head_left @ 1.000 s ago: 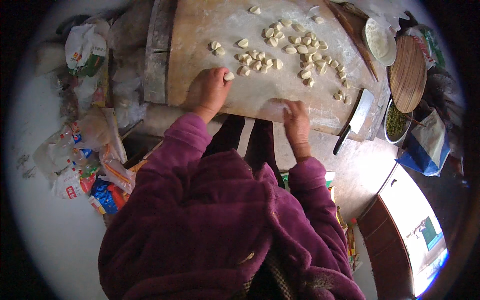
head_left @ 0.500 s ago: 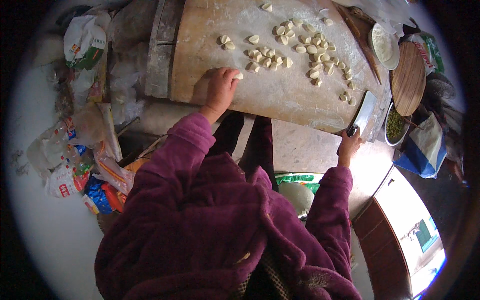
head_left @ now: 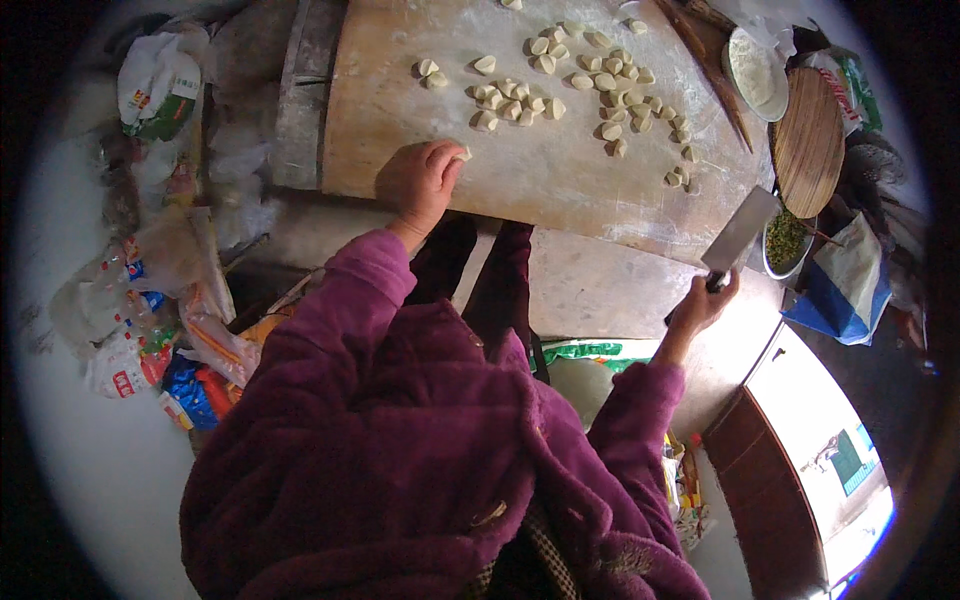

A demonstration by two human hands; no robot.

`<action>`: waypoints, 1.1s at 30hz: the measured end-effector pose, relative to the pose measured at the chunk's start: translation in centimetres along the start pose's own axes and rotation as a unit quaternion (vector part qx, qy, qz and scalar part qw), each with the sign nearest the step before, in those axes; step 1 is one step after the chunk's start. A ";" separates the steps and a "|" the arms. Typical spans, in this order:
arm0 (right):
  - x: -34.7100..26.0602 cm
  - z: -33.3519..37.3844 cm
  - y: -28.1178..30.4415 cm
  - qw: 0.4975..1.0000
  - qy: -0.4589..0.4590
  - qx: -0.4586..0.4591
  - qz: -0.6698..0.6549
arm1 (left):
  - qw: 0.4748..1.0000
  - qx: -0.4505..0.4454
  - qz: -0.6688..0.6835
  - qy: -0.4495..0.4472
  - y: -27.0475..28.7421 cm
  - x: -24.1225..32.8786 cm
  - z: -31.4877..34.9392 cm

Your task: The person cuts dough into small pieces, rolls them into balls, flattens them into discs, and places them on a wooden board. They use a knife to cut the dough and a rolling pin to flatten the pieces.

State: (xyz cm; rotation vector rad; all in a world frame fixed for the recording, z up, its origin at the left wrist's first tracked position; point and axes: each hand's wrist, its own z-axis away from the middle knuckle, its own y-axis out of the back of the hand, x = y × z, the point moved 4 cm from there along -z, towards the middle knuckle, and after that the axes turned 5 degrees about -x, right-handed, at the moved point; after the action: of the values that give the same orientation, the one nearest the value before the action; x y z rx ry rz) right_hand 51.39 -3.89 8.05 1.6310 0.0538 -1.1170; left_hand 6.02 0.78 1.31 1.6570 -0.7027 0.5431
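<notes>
My left hand (head_left: 420, 182) is at the near left edge of a floured wooden board (head_left: 395, 120). Its fingers are closed on a small piece of pale dough (head_left: 463, 154), mostly hidden by the hand. Off the board's near right corner, my right hand (head_left: 703, 302) grips the dark handle of a cleaver (head_left: 740, 232). The broad blade points away from me, up and to the right. Several cut dough pieces (head_left: 610, 82) lie scattered over the middle and far part of the board.
Right of the board stand a bowl with white powder (head_left: 755, 78), a round brown slatted mat (head_left: 808, 145) and a bowl of chopped green filling (head_left: 788, 242). A long wooden stick (head_left: 712, 68) lies on the board's right side. Plastic bags (head_left: 130, 350) crowd the left.
The cleaver has come off the board's right corner, toward me, and its blade has turned to show its broad side. My left hand keeps its place by the board's edge. The view has shifted slightly.
</notes>
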 end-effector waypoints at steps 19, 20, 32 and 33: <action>-16.2 16.3 -15.2 0.873 0.287 -0.350 0.181 | 0.998 0.002 -0.062 0.000 -0.8 -1.0 0.7; -16.3 16.2 -15.3 0.874 0.290 -0.349 0.176 | 0.998 0.005 -0.062 0.002 -0.8 -1.0 0.7; -15.3 16.0 -17.0 0.847 0.215 -0.429 0.230 | 0.998 -0.004 -0.060 -0.006 -0.5 -0.7 0.7; -15.5 15.9 -17.2 0.848 0.217 -0.429 0.222 | 0.998 -0.005 -0.059 -0.012 -0.4 -0.7 0.7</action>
State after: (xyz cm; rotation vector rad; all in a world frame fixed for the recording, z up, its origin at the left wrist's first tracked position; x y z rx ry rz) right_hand 23.39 -1.98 6.68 0.9567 0.3947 -0.2491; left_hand 5.82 0.22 0.40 1.6856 -0.6183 0.4352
